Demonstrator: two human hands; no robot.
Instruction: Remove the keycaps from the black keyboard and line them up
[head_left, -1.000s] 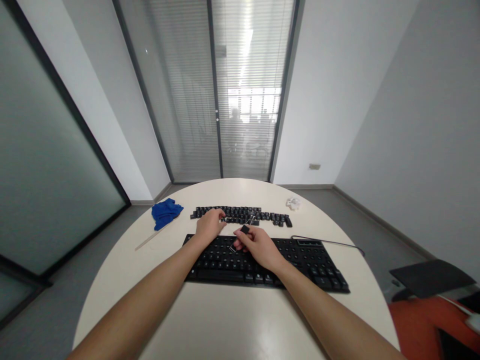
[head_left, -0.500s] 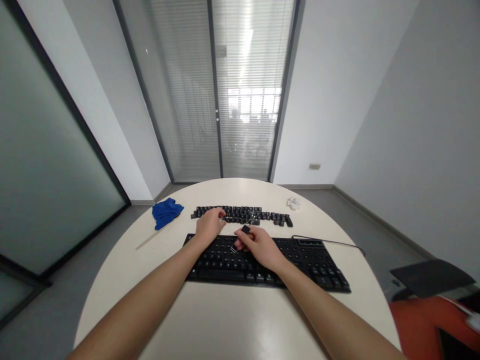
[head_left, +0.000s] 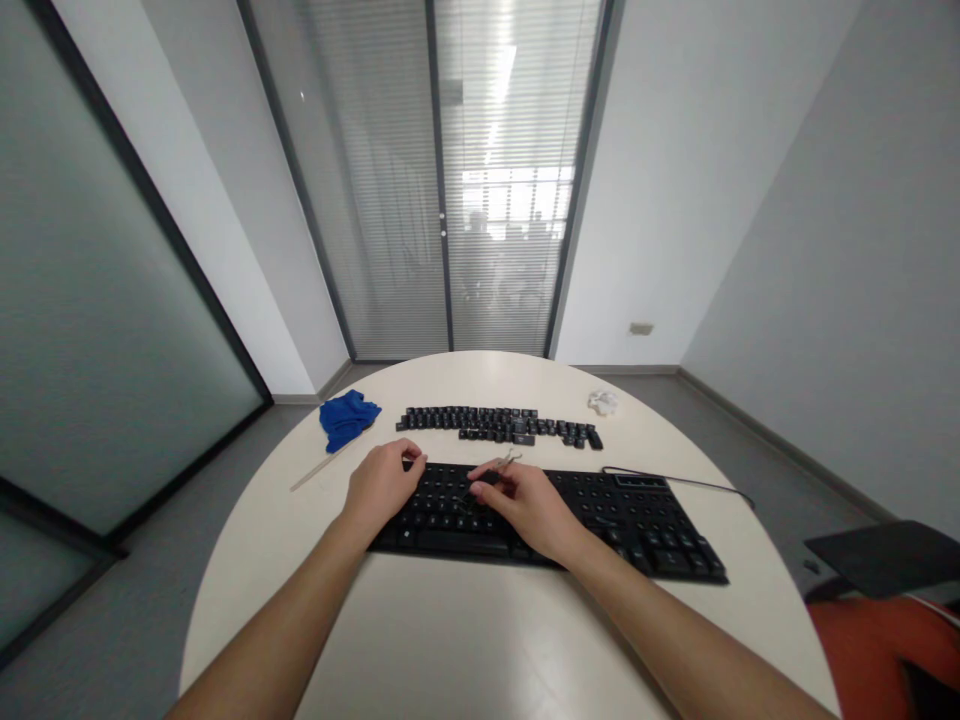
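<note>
Head view, keyboard [head_left: 630,515] on pale rounded table [head_left: 442,630], blinds [head_left: 510,290], grey floor [head_left: 180,560]

Single head-worn view from above the table [head_left: 450,630], forward and down over the keyboard [head_left: 622,512]

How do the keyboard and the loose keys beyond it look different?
The keyboard is one large piece; the loose keys are small separate pieces. The keyboard has a cable; the loose keys have none. The keyboard lies nearer the camera; the loose keys, farther off in rows. Both are mostly black.
</note>
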